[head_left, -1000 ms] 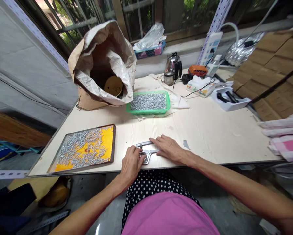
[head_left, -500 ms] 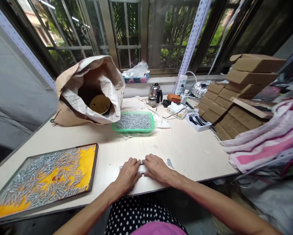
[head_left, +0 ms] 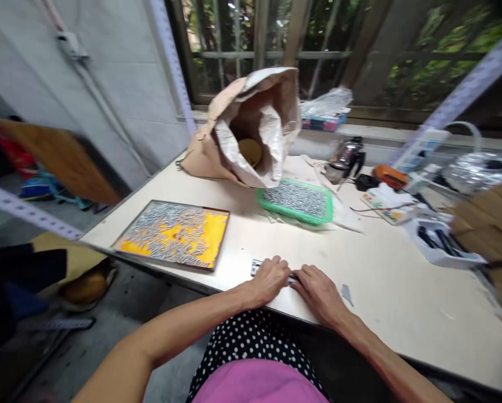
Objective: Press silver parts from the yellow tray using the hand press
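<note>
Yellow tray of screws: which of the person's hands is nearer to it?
Left. The left hand rests on the metal piece, just right of the yellow tray; the right hand sits beside the left one, farther right of the tray.

**Soft daylight, smeared edges**

Daylight comes through the window (head_left: pixel 276 33) ahead of me and spreads evenly over the pale table (head_left: pixel 393 291), with no glare. The paper sack (head_left: pixel 254 112) is dark inside and drops a soft shadow at its base. My left hand (head_left: pixel 271 278) and right hand (head_left: pixel 321 291) look fairly sharp. Motion blur smears the right side, the cardboard boxes (head_left: pixel 492 212) most. The wide lens bends the frame edges, and the floor (head_left: pixel 45 347) is dim.
</note>
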Demonstrator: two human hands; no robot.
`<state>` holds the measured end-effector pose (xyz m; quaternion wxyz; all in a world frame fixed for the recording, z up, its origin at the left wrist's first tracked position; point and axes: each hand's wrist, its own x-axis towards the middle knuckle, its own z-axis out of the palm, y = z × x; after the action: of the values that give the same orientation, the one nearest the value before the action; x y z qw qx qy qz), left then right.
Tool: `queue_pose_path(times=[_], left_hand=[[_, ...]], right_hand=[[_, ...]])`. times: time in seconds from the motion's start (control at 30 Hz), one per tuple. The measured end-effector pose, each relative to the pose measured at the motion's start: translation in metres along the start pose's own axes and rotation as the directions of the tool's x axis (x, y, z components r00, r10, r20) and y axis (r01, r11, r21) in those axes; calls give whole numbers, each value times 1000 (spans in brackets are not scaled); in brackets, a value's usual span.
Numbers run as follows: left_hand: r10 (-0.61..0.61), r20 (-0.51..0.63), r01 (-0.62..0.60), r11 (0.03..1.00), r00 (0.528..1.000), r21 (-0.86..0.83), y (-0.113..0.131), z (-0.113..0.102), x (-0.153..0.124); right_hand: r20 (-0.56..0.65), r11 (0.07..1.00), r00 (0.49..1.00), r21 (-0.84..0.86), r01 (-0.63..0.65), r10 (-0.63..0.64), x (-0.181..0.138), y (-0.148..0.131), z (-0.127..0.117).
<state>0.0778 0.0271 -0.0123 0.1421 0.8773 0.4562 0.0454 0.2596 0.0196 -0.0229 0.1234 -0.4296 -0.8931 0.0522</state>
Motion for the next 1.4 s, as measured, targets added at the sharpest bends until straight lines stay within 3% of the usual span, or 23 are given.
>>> queue_pose_path(times=[0.27,0.37,0.47,0.6,0.7,1.0,1.1,1.23,1.3,1.4], left_hand=[[62,-114,-56,997,992,56,-10,28,-2],[41,-166,-35,999,985,40,-9,30,-3],[-22,-128,21,1000,991,-11,-9,26,1],[-125,-113,118,991,986,-67,-7,22,4],[-168,-150,156,984,974,-88,-8,19,0],[-154,-168,137,984,974,-110,-11,19,-11],[-159,-312,144,987,937,-70,-37,-4,-21],[-428,-455,483,876,781,4,-114,-62,-48],[-541,-416,624,776,731,88,-154,-82,-62],[-620,-274,676,703,735,220,-190,-88,-73]], right_hand=[[-61,998,996,26,63,-61,-5,12,25],[-183,995,980,-62,73,-84,-11,13,37],[-316,994,948,-112,-9,-27,-22,2,51],[-333,981,930,-62,-186,155,-41,-26,65],[-395,955,885,-54,-291,247,-48,-44,72],[-512,910,790,-38,-413,337,-40,-58,73],[-533,909,787,-73,-409,311,-41,-60,69],[-530,914,799,-104,-393,283,-42,-60,67],[-529,919,803,-100,-381,275,-42,-58,68],[-564,922,782,-89,-377,265,-40,-58,71]])
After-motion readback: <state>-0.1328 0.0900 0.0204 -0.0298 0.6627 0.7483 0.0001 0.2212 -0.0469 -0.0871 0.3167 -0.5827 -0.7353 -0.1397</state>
